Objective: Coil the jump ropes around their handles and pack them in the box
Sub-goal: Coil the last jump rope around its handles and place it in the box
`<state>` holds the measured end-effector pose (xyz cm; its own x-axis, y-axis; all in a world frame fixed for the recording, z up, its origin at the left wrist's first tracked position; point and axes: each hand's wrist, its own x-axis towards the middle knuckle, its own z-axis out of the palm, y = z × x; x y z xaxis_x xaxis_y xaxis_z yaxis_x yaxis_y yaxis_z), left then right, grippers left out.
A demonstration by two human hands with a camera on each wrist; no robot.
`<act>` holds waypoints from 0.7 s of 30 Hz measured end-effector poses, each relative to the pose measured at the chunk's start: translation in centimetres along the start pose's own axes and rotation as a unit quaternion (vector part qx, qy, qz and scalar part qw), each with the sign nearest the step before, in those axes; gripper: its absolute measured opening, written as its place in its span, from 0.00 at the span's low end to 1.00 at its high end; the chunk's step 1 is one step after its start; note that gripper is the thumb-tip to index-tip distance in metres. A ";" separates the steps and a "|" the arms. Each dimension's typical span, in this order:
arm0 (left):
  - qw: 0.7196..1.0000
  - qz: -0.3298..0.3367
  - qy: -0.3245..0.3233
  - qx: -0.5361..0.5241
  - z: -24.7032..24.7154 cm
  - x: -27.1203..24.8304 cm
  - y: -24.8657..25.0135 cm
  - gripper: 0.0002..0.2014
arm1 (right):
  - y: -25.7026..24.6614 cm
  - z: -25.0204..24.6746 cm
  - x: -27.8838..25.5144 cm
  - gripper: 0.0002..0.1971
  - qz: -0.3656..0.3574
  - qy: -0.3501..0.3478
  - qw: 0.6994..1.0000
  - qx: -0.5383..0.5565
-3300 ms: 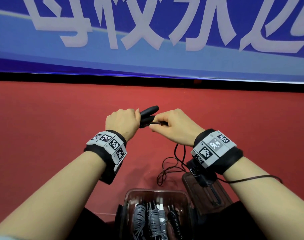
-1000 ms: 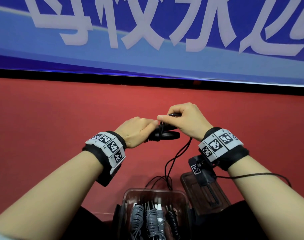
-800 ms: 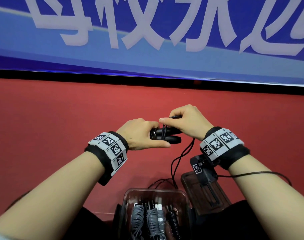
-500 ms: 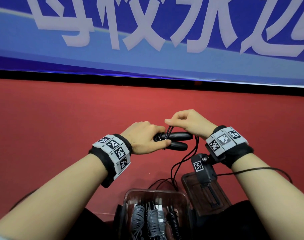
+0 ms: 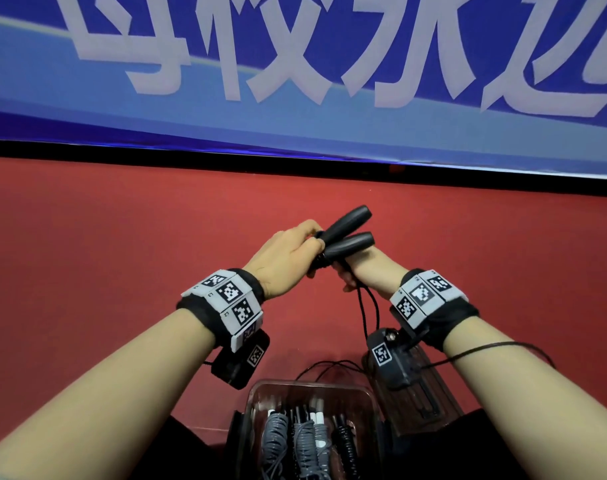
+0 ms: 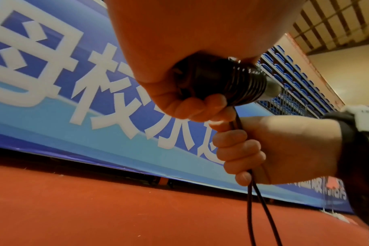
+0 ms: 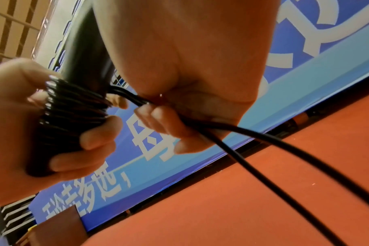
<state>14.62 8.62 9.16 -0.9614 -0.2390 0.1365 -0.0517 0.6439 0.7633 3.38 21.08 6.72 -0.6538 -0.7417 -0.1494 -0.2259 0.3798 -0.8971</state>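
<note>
Two black jump-rope handles [image 5: 347, 232] are held side by side, their free ends pointing up and to the right. My left hand [image 5: 291, 256] grips their lower ends, fingers curled over the black coils [image 6: 234, 83] wound there. Just under the handles, my right hand [image 5: 352, 277] grips the doubled loose rope [image 6: 256, 196] close to the coil. In the right wrist view the two strands [image 7: 263, 149] leave my fist and run down. The loose rope [image 5: 368, 310] hangs toward the clear box [image 5: 309, 386] at the bottom centre.
The box holds several coiled ropes [image 5: 295, 441], grey and black. A dark clear lid [image 5: 430, 396] lies right of it on the red floor [image 5: 122, 271]. A blue banner [image 5: 295, 81] with white characters stands behind. A thin cable [image 5: 496, 349] crosses my right forearm.
The handles swung from level to pointing up and right. My right hand dropped from above the handles to below them, carrying the rope round. The loose rope has shortened.
</note>
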 end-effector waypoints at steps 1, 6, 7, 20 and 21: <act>1.000 -0.009 0.004 -0.010 -0.1 0.1 -0.1 0.11 | -0.1 0.0 0.1 0.19 0.003 0.014 1.000 0.006; 0.999 -0.026 0.020 -0.011 -0.3 0.0 -0.8 0.12 | 0.3 -0.2 0.4 0.21 0.005 0.031 0.999 -0.012; 0.999 -0.029 0.030 -0.020 -0.4 0.1 -0.7 0.13 | 0.3 0.0 0.4 0.23 0.002 0.030 0.999 -0.010; 0.974 -0.111 0.191 0.053 -1.1 1.9 -2.6 0.21 | -1.1 1.0 -0.6 0.09 -0.156 0.048 0.976 -0.146; 0.972 -0.118 0.193 0.069 -1.1 2.0 -2.6 0.21 | -1.1 0.8 -0.5 0.07 -0.160 0.062 0.972 -0.160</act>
<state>13.13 5.69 8.10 -0.7474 -0.6285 0.2152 -0.3191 0.6238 0.7135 4.58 20.58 7.48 -0.5905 -0.7853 0.1862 -0.6324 0.3069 -0.7112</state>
